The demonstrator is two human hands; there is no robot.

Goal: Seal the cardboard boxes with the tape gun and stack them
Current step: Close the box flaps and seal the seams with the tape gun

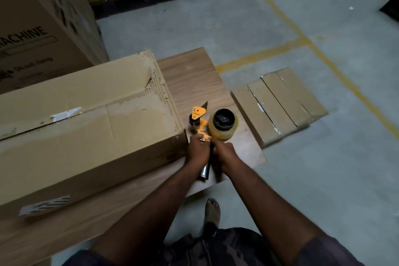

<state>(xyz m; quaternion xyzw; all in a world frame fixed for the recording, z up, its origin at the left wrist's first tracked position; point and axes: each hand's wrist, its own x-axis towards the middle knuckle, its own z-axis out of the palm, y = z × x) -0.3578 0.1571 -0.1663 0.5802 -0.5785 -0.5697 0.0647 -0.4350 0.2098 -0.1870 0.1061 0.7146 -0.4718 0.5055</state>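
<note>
- Step in hand, as judged: tape gun (201,124) being picked up or readied; sealing of box (86,127) not begun.
- Lay on its side near the table's (194,71) right edge, just beside the box's right end, roll (223,124) to the right, blade pointing to the far edge.
- Left hand (197,150) closed at the orange frame where it met the handle (207,166).
- Right hand (224,154) closed about the dark handle from the right.
- Box flaps lay shut, centre seam untaped.
- Sealed box (278,106) lay on the floor (323,179) past the right edge.
- Next, as judged: lift gun, carry to one end of the seam, press tape down, draw along.
</note>
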